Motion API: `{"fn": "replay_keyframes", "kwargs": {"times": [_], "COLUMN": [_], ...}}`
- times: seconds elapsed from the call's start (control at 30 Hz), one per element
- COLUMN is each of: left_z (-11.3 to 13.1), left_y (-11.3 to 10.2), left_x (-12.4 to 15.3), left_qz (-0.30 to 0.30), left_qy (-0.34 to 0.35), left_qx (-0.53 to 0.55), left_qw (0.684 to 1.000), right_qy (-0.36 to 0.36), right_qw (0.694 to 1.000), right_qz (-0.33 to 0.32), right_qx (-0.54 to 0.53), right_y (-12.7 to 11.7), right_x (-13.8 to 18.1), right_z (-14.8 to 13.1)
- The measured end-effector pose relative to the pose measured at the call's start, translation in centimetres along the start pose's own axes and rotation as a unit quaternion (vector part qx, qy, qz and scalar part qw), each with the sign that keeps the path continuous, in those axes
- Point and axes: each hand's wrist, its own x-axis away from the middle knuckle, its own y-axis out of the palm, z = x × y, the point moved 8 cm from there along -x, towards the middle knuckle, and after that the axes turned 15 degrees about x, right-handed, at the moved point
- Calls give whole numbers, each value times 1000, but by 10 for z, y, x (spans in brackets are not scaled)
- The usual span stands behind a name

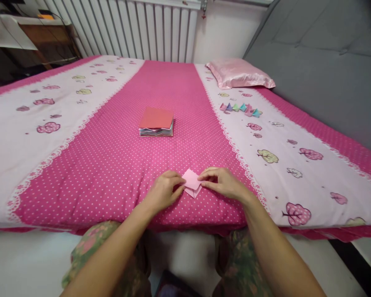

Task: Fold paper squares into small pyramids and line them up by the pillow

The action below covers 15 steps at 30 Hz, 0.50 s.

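A small folded piece of pink origami paper (192, 180) is between my two hands, just above or on the bed near its front edge. Its upper layer is a square set cornerwise, and a creased flap shows beneath it at the bottom. My left hand (164, 190) pinches the left corner between thumb and fingers. At the right corner, my right hand (221, 182) grips the paper in the same way. Farther back lies a square stack of coloured paper (156, 119) with a red sheet on top.
Several small folded paper pieces (241, 109) in pink, purple, green and blue stand in a row on the right. Behind them rests a pink satin pillow (239, 73) by the grey headboard (315, 62). A white radiator (132, 31) runs along the wall; a desk (40, 35) stands far left.
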Motion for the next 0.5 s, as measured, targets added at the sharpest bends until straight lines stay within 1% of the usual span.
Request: {"fn": "replay_keyframes", "kwargs": {"times": [0.1,0.17,0.27,0.37,0.5], "left_z": [-2,-4,-10,-16,-22], "left_y": [0,0,-4,-10,-14], "left_x": [0,1,2,6,9], "left_qz": [16,32,59,97,127], "left_qy": [-29,-56,-107,-159,-207], "left_qx": [-28,-49,-73,-71,-75], "left_qw": [999,997,990,980,967], "right_qy": [-4,6,53,98,144], "right_qw": [999,997,992,987,977], "right_qz": [16,25,44,64,95], "right_qx": [49,77,101,114,125], "right_y": [-1,-1,-2,-1,0], "right_x": [0,-1,-2,-3,-2], "right_z": [-4,-4,2,8,13]}}
